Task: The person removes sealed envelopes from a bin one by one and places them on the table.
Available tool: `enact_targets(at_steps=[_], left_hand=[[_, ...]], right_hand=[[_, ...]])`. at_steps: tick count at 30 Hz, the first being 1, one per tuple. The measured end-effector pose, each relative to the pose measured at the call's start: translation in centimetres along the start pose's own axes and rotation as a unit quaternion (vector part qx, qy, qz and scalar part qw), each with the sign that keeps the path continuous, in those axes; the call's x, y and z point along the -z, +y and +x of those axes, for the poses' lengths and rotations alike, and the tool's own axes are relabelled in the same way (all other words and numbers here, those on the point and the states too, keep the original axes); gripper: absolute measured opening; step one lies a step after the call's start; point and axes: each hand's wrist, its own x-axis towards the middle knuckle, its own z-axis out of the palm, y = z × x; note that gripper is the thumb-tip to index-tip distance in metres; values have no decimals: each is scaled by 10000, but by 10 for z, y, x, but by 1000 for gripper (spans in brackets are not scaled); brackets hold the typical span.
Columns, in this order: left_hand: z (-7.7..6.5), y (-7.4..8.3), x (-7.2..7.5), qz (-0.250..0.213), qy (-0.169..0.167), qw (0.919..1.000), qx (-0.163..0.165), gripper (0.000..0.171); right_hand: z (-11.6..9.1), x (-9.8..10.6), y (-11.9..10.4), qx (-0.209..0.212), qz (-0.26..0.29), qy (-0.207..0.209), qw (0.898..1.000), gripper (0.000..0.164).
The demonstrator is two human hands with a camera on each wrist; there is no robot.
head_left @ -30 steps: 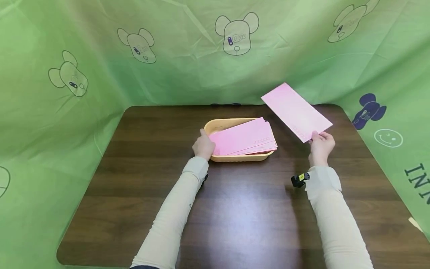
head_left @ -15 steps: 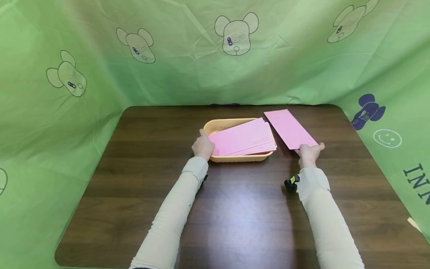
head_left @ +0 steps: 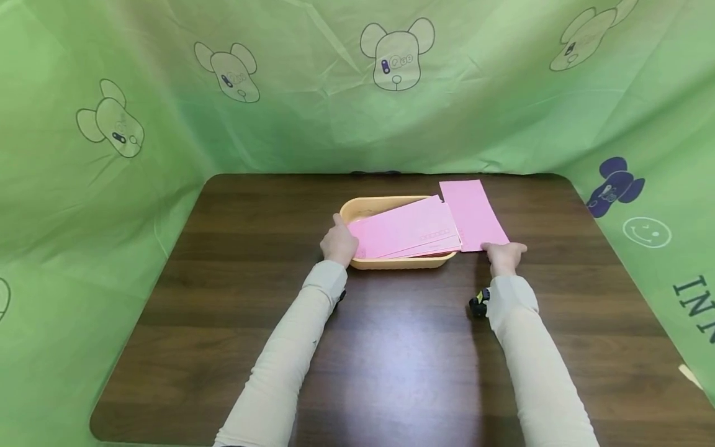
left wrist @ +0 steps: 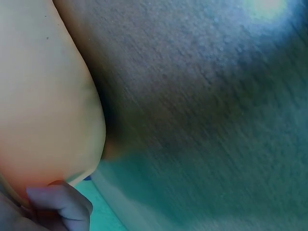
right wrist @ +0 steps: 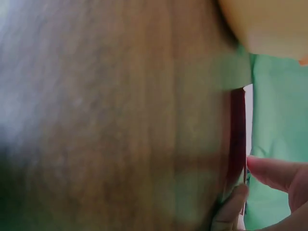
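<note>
A pale yellow plastic basket (head_left: 399,264) stands on the table, with several pink envelopes (head_left: 402,226) stacked slantwise in it, their right ends over its rim. My left hand (head_left: 339,242) grips the basket's left end; the left wrist view shows curled fingers (left wrist: 62,204) at its rim. Right of the basket, a single pink envelope (head_left: 475,214) lies low over the table, its left side close against the stack. My right hand (head_left: 504,256) pinches its near edge between thumb and fingers, seen edge-on in the right wrist view. Whether that envelope touches the tabletop, I cannot tell.
The dark wood-grain table (head_left: 251,310) has rounded corners. A green curtain (head_left: 313,124) printed with bear heads hangs behind it and along both sides. A small black wrist camera (head_left: 479,303) sits at the right cuff.
My right hand has brought the single pink envelope down from the raised position and leftward, flat beside the basket. The left hand and basket stay in place.
</note>
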Motion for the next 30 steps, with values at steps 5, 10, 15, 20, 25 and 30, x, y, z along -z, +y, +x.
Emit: enact_targets(at_steps=[5,10,15,20,25,30], left_hand=[[0,2,1,30,-11,10000,54,51],[-1,3,2,77,-66,9999,95,53],[-1,4,2,109,-134,9997,162,54],[-2,6,4,137,-166,9996,189,53],[-1,6,4,102,-178,9996,171,55],[-1,5,3,-59,-249,9996,142,58]], right_hand=[[-3,-1,2,378,-953,-45,9947,84],[-5,-3,0,330,-1156,-31,9927,82],[-6,-3,-1,201,-1178,-98,9928,83],[-5,-3,-2,150,-1372,-187,9902,86],[-4,-3,-2,132,-1532,-235,9878,88],[-2,-3,0,182,-1620,-227,9864,89]])
